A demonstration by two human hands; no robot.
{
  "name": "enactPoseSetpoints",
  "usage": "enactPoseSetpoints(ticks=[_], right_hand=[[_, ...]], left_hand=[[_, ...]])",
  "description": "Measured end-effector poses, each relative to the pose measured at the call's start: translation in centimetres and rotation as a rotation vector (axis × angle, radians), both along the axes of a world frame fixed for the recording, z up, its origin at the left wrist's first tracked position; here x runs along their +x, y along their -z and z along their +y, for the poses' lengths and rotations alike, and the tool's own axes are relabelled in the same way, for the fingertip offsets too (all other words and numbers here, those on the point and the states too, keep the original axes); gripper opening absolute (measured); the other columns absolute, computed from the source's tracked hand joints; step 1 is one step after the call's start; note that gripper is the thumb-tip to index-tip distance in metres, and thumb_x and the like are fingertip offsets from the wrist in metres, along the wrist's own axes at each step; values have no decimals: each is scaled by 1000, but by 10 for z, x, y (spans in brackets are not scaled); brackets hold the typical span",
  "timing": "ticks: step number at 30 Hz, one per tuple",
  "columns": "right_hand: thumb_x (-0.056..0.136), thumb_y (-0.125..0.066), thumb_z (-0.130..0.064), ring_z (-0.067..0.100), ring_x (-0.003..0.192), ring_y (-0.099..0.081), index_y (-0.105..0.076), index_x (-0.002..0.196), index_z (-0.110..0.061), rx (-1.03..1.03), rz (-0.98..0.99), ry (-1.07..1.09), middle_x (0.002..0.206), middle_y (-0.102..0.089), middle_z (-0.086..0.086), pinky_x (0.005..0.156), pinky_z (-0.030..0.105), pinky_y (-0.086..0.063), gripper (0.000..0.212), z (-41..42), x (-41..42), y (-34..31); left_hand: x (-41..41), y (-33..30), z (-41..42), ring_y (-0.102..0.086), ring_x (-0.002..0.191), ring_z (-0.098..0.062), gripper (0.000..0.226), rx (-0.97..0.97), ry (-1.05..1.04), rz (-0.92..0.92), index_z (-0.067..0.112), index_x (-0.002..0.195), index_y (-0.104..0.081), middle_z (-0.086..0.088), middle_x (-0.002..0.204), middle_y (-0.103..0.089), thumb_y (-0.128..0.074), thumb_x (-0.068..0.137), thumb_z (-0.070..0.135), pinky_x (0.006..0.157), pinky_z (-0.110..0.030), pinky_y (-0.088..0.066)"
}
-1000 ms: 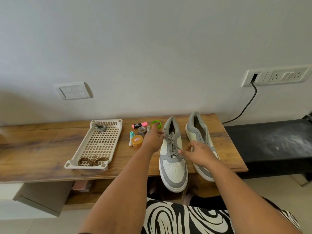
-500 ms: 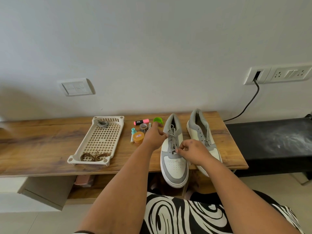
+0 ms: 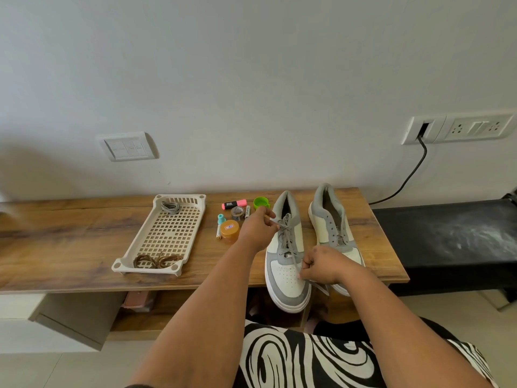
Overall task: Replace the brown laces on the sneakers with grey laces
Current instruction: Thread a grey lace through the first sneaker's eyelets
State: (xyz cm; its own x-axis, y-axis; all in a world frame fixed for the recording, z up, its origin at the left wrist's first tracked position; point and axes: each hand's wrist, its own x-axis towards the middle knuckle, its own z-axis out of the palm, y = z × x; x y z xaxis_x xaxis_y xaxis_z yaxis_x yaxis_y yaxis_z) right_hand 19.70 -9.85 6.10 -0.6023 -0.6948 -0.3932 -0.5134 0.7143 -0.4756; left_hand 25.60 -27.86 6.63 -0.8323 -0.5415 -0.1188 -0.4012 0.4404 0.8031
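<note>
Two grey-and-white sneakers stand on the wooden shelf (image 3: 70, 242). The left sneaker (image 3: 288, 278) carries a grey lace (image 3: 286, 236) threaded through its eyelets. My left hand (image 3: 257, 228) pinches that lace near the top eyelets at the shoe's left side. My right hand (image 3: 321, 266) grips the lace's other end, drawn down over the toe. The right sneaker (image 3: 328, 219) shows no lace. A cream perforated tray (image 3: 167, 233) holds brown laces (image 3: 156, 260) at its near end and a coiled grey lace (image 3: 170, 207) at its far end.
Between tray and sneakers lie a pink highlighter (image 3: 233, 204), a green cap (image 3: 260, 203), a tape roll (image 3: 237, 212), a teal-capped tube (image 3: 221, 219) and an orange jar (image 3: 229, 231). A black bench (image 3: 447, 233) adjoins on the right. A black cable (image 3: 405, 180) hangs from the wall socket.
My right hand has pulled the lace end down from the mid eyelets toward the toe of the left sneaker. My left hand stays at the top eyelets.
</note>
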Motion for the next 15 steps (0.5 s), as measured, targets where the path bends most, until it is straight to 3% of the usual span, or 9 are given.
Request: enactPoseSetpoints(ticks=[5,8,11,15], right_hand=[[84,-69,-49,9,75,-56,-66,86,-15,-103,63,125,85,-63,-2,62,25,-44,34,0,-2,2],[83,-72,-47,6,72,-53,-62,88,-20,-196,65,185,80,-59,-6,58,23,-38,29,-3,-6,0],[83,-73,-43,8,71,-53,-61,91,-22,-303,65,227,79,-58,-6,56,23,-37,25,-9,-11,-1],[88,-70,-31,12,59,-50,-65,83,-18,-639,214,358,64,-56,0,57,29,-43,15,-22,-12,0]], left_hand=[[-4,1,-2,-58,104,-15,30,-76,-1,17,15,129,-58,-2,120,-64,-54,100,18,90,-27,-45],[-11,0,-6,-58,115,-17,38,-120,85,15,19,138,-53,2,129,-62,-54,100,18,95,-28,-44],[-17,0,-9,-61,101,-13,39,-181,173,-10,22,136,-54,6,117,-67,-58,97,17,87,-26,-45],[-23,2,-10,-64,88,-10,29,-196,136,31,20,118,-65,14,91,-66,-66,90,13,81,-27,-51]])
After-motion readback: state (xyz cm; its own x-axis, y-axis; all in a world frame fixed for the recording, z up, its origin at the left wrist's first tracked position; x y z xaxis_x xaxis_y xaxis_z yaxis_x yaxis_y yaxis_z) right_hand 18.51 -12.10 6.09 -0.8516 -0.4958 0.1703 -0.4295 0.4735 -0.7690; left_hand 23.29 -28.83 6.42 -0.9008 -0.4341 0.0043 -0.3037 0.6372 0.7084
